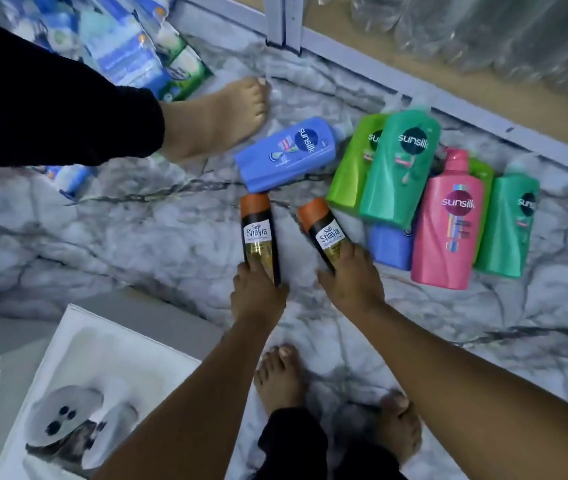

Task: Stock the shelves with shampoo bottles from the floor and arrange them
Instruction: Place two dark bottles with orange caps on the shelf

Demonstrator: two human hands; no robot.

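Each hand's fingers seemingly curl round 1 black bottle (259, 237) (orange-capped).

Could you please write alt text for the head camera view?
Each hand grips a black orange-capped bottle: left hand on the left bottle, right hand on the right bottle, over a marble floor. Blue, green and pink shampoo bottles lie beside them.

Dim bluish light, blurred edges
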